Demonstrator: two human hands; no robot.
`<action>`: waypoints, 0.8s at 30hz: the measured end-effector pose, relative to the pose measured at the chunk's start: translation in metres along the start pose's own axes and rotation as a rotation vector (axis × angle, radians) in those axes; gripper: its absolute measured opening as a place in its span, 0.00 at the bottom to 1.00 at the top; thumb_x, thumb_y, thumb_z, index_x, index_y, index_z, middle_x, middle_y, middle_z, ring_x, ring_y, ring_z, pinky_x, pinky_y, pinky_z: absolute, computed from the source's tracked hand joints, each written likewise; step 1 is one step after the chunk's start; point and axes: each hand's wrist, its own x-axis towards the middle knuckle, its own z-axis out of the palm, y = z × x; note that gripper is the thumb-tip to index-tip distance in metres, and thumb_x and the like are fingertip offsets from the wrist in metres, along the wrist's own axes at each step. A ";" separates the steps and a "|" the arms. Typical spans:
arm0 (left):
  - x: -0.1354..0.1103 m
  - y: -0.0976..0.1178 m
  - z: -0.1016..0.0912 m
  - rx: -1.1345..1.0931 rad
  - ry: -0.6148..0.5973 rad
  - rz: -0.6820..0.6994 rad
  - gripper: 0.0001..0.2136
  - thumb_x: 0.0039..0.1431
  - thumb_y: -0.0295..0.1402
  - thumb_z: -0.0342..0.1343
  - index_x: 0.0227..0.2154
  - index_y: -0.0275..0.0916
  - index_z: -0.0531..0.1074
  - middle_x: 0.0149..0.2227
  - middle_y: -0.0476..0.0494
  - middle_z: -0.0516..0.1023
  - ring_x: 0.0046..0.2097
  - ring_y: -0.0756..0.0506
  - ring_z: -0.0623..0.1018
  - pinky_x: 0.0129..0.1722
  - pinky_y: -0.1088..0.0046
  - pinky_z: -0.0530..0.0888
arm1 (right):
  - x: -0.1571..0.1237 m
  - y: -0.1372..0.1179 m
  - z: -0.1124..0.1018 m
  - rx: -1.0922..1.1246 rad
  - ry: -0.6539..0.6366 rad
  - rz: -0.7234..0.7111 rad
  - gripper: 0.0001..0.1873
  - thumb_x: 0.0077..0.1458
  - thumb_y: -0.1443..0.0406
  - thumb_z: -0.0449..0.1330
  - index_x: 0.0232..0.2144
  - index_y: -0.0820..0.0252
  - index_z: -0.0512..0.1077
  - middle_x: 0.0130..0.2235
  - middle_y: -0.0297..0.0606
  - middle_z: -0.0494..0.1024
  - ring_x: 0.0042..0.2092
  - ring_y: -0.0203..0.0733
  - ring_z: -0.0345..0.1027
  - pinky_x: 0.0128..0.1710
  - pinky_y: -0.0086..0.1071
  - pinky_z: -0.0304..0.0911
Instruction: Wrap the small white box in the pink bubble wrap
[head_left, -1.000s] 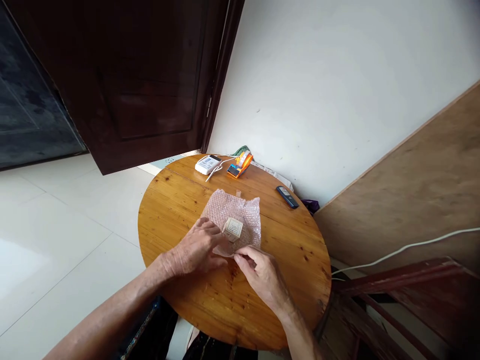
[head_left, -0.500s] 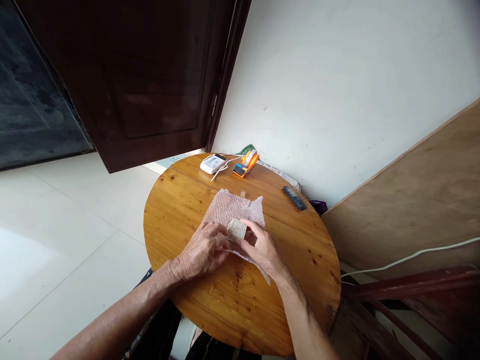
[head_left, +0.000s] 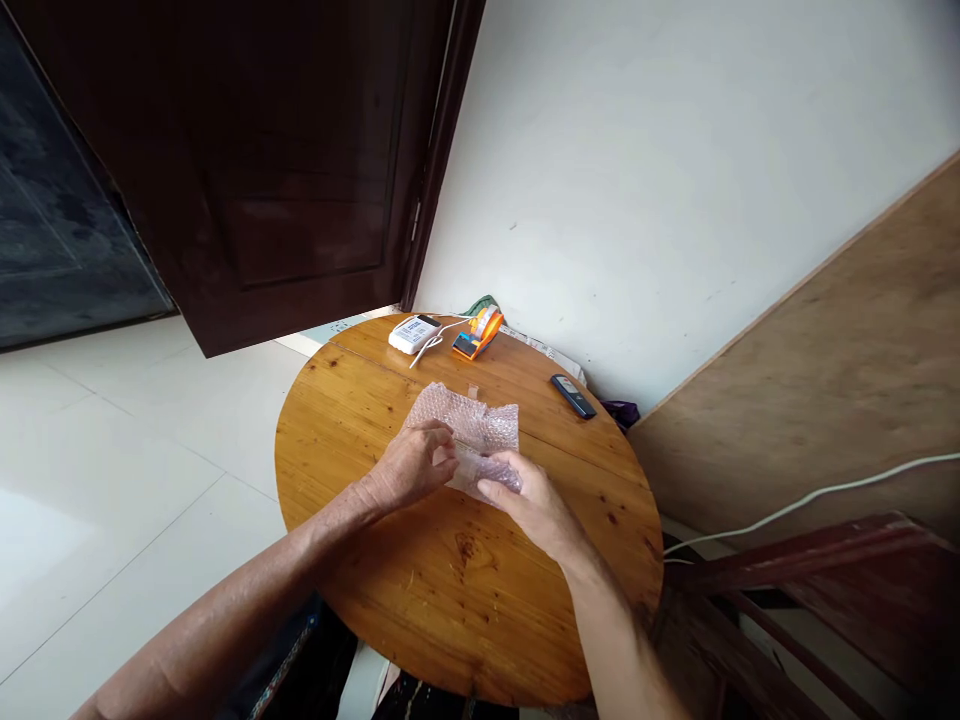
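A sheet of clear, pinkish bubble wrap (head_left: 461, 412) lies on the round wooden table (head_left: 465, 600), its near part folded up into a small bundle. My right hand (head_left: 536, 505) grips the right side of this bundle, thumb on the near side and fingers over the top. At the bundle's left end, my left hand (head_left: 416, 465) has its fingers curled and closed at the wrap's edge. The small pale box is covered by the folded wrap and hardly shows.
Toward the back of the table are a white device with a cable (head_left: 414, 335) and an orange tape dispenser (head_left: 478, 333). A dark remote-like handset (head_left: 573, 396) lies at the right. Behind stand a dark door (head_left: 300, 180) and a white wall (head_left: 637, 180).
The near flap of bubble wrap has been folded over the small box, which was in plain sight between both hands. My right hand now grips the wrapped bundle. The view shifted slightly.
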 end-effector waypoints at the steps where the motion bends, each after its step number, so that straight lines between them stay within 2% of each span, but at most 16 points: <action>1: 0.003 -0.001 0.001 -0.032 -0.007 -0.018 0.03 0.51 0.25 0.58 0.28 0.37 0.74 0.48 0.42 0.79 0.46 0.43 0.79 0.48 0.67 0.74 | 0.004 0.002 0.002 0.014 0.013 0.002 0.11 0.51 0.59 0.62 0.36 0.58 0.77 0.43 0.41 0.82 0.46 0.50 0.75 0.50 0.45 0.67; 3: 0.006 -0.004 0.004 -0.115 -0.012 -0.045 0.03 0.51 0.24 0.57 0.28 0.37 0.75 0.48 0.43 0.79 0.46 0.43 0.79 0.47 0.69 0.74 | 0.011 0.005 0.006 0.089 0.037 -0.019 0.09 0.51 0.59 0.61 0.29 0.57 0.76 0.47 0.41 0.81 0.49 0.51 0.73 0.52 0.45 0.65; 5: 0.008 -0.006 0.006 -0.206 -0.023 -0.079 0.03 0.51 0.25 0.57 0.29 0.37 0.75 0.47 0.44 0.80 0.44 0.45 0.79 0.44 0.72 0.75 | 0.016 0.010 0.009 0.207 0.052 -0.016 0.08 0.50 0.58 0.63 0.28 0.57 0.76 0.49 0.40 0.80 0.50 0.50 0.73 0.51 0.43 0.66; 8: 0.007 -0.009 0.008 -0.285 -0.035 -0.133 0.05 0.51 0.25 0.57 0.32 0.36 0.76 0.42 0.45 0.81 0.39 0.47 0.79 0.38 0.75 0.75 | 0.017 0.017 0.015 0.373 0.046 0.069 0.12 0.48 0.56 0.64 0.32 0.58 0.77 0.42 0.39 0.82 0.41 0.46 0.74 0.41 0.37 0.68; 10: 0.006 -0.009 0.008 -0.295 -0.033 -0.139 0.05 0.51 0.25 0.57 0.32 0.36 0.76 0.40 0.46 0.82 0.38 0.48 0.79 0.36 0.76 0.74 | 0.015 0.021 0.018 0.419 0.049 0.115 0.15 0.47 0.55 0.65 0.33 0.59 0.77 0.35 0.37 0.81 0.34 0.42 0.72 0.35 0.33 0.67; 15: 0.005 -0.009 0.006 -0.325 -0.053 -0.139 0.03 0.51 0.27 0.57 0.29 0.36 0.75 0.40 0.44 0.81 0.37 0.48 0.78 0.35 0.75 0.73 | 0.014 0.025 0.022 0.442 0.103 0.154 0.16 0.47 0.52 0.65 0.24 0.59 0.72 0.22 0.29 0.70 0.25 0.34 0.60 0.26 0.27 0.56; 20: 0.005 -0.010 0.006 -0.312 -0.053 -0.149 0.03 0.50 0.29 0.58 0.29 0.35 0.74 0.36 0.45 0.80 0.34 0.48 0.76 0.33 0.75 0.70 | 0.013 0.024 0.023 0.406 0.152 0.154 0.16 0.46 0.53 0.65 0.21 0.58 0.70 0.20 0.27 0.64 0.24 0.33 0.56 0.23 0.26 0.53; 24: 0.006 -0.009 0.007 -0.284 -0.021 -0.159 0.02 0.48 0.26 0.57 0.27 0.35 0.73 0.28 0.49 0.76 0.31 0.50 0.72 0.30 0.77 0.67 | 0.011 0.023 0.024 0.376 0.166 0.158 0.15 0.47 0.53 0.64 0.22 0.58 0.70 0.20 0.27 0.64 0.23 0.33 0.56 0.22 0.26 0.53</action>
